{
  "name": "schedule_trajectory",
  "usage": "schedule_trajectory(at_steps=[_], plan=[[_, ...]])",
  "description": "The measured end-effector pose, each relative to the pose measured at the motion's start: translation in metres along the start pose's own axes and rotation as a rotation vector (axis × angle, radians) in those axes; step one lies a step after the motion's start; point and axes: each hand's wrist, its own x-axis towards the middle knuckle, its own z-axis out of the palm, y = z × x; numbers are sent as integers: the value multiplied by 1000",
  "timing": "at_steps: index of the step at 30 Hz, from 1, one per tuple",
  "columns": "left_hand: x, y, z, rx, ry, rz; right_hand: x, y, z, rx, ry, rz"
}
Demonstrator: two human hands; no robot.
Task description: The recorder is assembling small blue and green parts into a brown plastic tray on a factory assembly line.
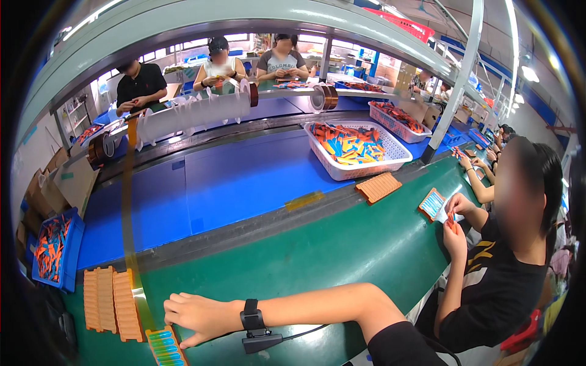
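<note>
My right hand [204,317] reaches in from the lower right, palm down over the green table. Its fingers are apart and slightly bent, and the thumb points toward me. Thumb and fingertips lie at the upper right corner of an orange ridged tray [148,335] in which blue and green slim pieces [166,349] lie in rows. Whether they press on the tray I cannot tell. A black strap [251,315] with a small device and cable sits on my right wrist. My left hand is out of view. Beyond the filled tray lie two more orange ridged trays [99,299] [128,305], without pieces.
A blue crate [76,250] of orange and blue pieces stands far left. White baskets [332,169] [400,131] of similar pieces stand beyond the blue belt [238,177]. Another orange tray [378,187] lies mid-table. A co-worker [488,274] sits close on my right; several others work across.
</note>
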Motion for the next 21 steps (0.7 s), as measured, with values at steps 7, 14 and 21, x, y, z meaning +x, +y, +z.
schedule_trajectory(at_steps=[7, 14, 21], plan=[[8, -7, 4, 285, 188, 301, 14, -7, -10, -50, -114, 26], [4, -16, 6, 199, 131, 249, 16, -12, -29, 6, -139, 37], [-3, -11, 12, -55, 61, 276, 25, -25, -26, 17, -230, 123]])
